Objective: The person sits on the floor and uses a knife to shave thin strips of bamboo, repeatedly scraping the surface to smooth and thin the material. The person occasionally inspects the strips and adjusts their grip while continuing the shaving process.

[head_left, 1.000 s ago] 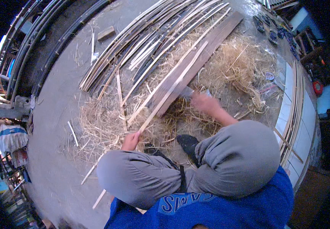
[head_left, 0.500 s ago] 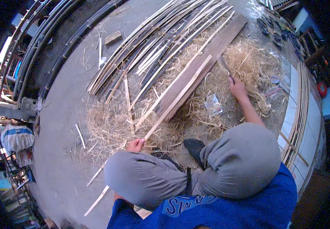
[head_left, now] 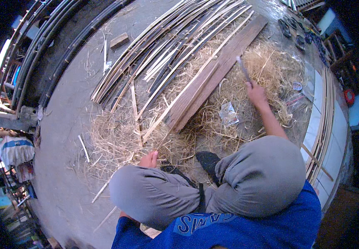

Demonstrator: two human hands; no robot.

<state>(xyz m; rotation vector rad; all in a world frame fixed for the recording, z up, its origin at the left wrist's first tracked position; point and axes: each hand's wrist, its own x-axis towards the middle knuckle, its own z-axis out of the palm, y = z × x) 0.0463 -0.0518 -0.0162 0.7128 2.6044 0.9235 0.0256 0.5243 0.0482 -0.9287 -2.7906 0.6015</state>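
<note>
My left hand (head_left: 148,159), beside my left knee, pinches the near end of a long thin bamboo strip (head_left: 195,98). The strip runs away from me along a brown wooden plank (head_left: 244,41), its narrow or darker side showing. To the right of the plank my right hand (head_left: 256,94) is closed round the handle of a knife (head_left: 243,69). The blade points up and away, apart from the strip. Curly pale shavings (head_left: 262,66) lie around the plank on both sides.
Long split bamboo strips (head_left: 158,54) lie left of the plank. A brick-like block (head_left: 119,40) sits beyond them. More strips (head_left: 323,124) rest on white tiles at right. A plastic wrapper (head_left: 228,113) lies among shavings. Dark poles (head_left: 69,54) line the far left.
The bamboo strip has turned from its wide pale face to a thinner, darker side. My right hand and the knife have shifted slightly, the blade now tilting more upright.
</note>
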